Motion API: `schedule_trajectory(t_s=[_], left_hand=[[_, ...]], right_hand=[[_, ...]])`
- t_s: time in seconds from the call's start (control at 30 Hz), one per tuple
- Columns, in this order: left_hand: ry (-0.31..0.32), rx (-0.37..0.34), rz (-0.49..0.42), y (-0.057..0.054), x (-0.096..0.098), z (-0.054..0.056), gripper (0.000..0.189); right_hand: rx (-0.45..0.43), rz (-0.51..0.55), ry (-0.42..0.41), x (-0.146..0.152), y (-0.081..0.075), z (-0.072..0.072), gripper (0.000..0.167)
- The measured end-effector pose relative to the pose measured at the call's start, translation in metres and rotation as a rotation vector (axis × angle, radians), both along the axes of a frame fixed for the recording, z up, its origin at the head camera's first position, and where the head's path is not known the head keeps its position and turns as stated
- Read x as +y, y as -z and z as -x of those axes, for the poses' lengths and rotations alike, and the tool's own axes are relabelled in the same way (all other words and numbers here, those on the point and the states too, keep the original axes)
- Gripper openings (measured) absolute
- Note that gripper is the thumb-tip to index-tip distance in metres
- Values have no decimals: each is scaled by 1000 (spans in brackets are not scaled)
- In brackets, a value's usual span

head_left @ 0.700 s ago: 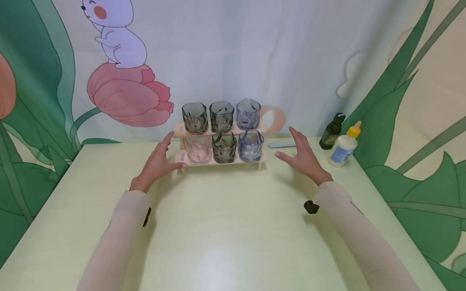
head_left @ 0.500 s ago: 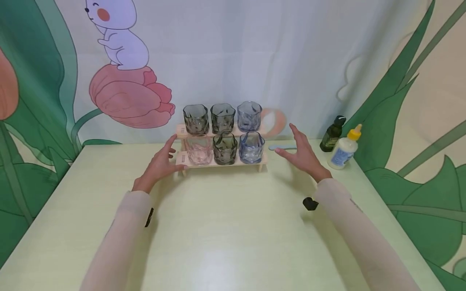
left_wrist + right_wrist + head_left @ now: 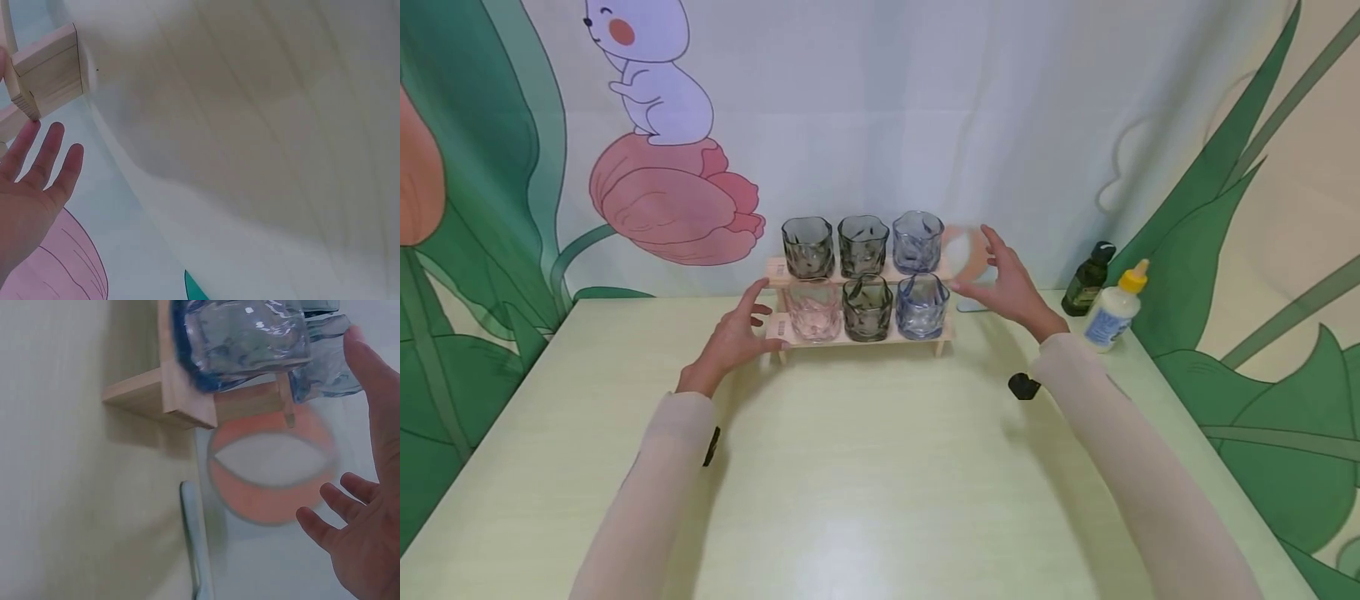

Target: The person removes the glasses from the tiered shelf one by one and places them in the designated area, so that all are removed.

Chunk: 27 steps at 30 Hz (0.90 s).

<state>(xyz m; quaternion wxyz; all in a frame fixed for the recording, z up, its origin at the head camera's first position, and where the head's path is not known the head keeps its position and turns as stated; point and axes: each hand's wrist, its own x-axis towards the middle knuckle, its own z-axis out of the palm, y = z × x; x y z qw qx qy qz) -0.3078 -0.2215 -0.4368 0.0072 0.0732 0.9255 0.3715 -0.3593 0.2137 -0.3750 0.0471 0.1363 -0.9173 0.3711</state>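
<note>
A two-tier wooden stand [image 3: 781, 323] holds three glasses per tier at the back of the table. On the lower tier are a pink glass [image 3: 815, 312], a dark grey glass [image 3: 867, 310] and a blue glass [image 3: 922, 308]. The upper tier bears two grey glasses [image 3: 808, 248] and a bluish one [image 3: 917, 242]. My left hand [image 3: 726, 346] is at the stand's left end, fingers extended; in the left wrist view a fingertip meets the wood [image 3: 53, 69]. My right hand [image 3: 1009, 292] hovers by the right end, thumb and fingers spread, holding nothing.
A light blue flat stick [image 3: 195, 544] lies right of the stand, partly hidden by the right hand in the head view. A dark bottle [image 3: 1086, 279] and a white bottle with a yellow cap [image 3: 1112, 308] stand at the back right. A printed curtain [image 3: 835, 108] hangs behind.
My right hand has moved left and slightly up, closer to the stand's right end. The left hand stays at the left end. The glasses keep their places on the stand.
</note>
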Motion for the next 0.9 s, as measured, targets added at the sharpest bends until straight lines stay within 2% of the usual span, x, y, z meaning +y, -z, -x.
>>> schedule_trajectory(t_s=[0.27,0.6,0.9], left_hand=[[-5,-3,1,-1,-2,0,109],[-24,-32,-14,-1,-2,1,108],[-21,-19,7,-5,-1,1,107]], right_hand=[[12,25,-23,-23,-15,17,107],[20,13,-75,-46,-18,36,106],[0,-5,-97,-64,-25,45,103]])
